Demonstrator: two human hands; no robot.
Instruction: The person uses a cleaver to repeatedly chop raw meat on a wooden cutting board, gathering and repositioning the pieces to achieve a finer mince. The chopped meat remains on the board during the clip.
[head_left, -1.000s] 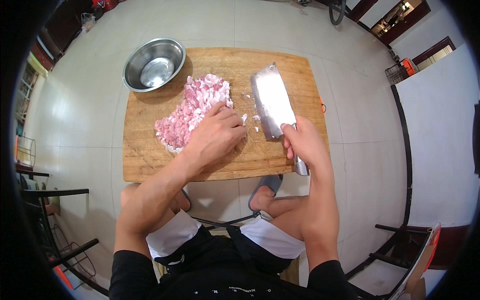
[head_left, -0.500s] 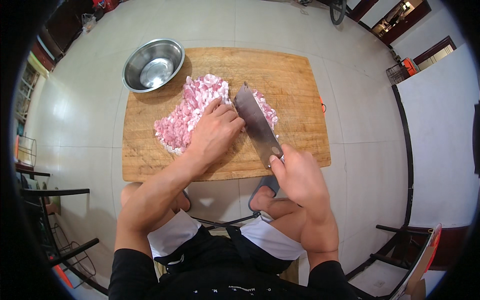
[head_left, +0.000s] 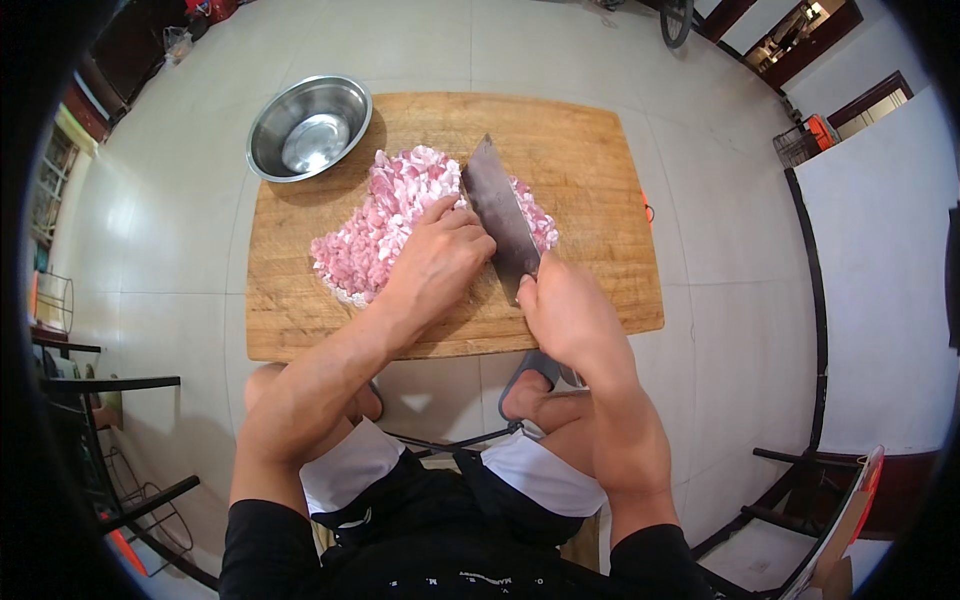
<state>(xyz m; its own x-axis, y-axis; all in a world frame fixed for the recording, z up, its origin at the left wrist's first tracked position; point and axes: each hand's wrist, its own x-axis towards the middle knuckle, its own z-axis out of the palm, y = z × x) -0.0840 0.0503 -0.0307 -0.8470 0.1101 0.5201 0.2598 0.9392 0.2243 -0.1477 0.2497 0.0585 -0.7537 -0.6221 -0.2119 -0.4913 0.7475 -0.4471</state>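
Note:
My right hand (head_left: pixel 574 312) is wrapped round the handle of a wide-bladed cleaver (head_left: pixel 503 212), whose blade slants across the wooden cutting board (head_left: pixel 600 272). My left hand (head_left: pixel 440 254) has its fingers curled on the near right edge of a large heap of diced pink and white meat (head_left: pixel 395 200), with its knuckles close against the blade's left face. What lies under those fingertips is hidden. A smaller lot of diced meat (head_left: pixel 533 212) lies just right of the blade, partly covered by it.
An uncovered steel bowl (head_left: pixel 350 122) stands at the board's far left corner. Below the board's near edge are my knees and slippered feet. Black metal racks (head_left: pixel 130 383) stand at the left, and a white panel (head_left: pixel 880 280) rises at the right.
My right hand and the cleaver have shifted forward and slightly left along the cut. My left hand has barely moved, and the meat heaps look much the same.

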